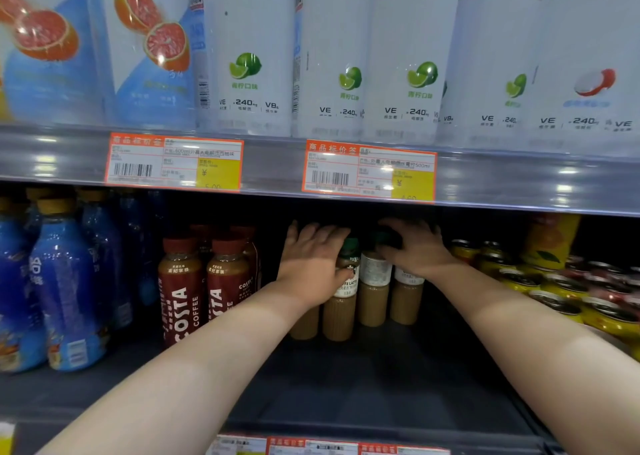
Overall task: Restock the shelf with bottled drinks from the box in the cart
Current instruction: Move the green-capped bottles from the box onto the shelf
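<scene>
Latte bottles [373, 302] sit far back on the lower shelf [346, 385], btwn Costa coffee bottles [180, 291] left & yellow cans [554, 283] right; your left grip [311, 264] lies straight-fingered vs the front one, your right grip [412, 246] curls over caps; prob. full, heavyish, stiff, slick, so hold round the body.

The shelf [346, 385] bears blue bottles [65, 291] at left, Costa bottles [180, 291], latte bottles [374, 295] midway, cans [554, 291] at right. White bottles [249, 56] line the upper shelf [270, 167].
</scene>
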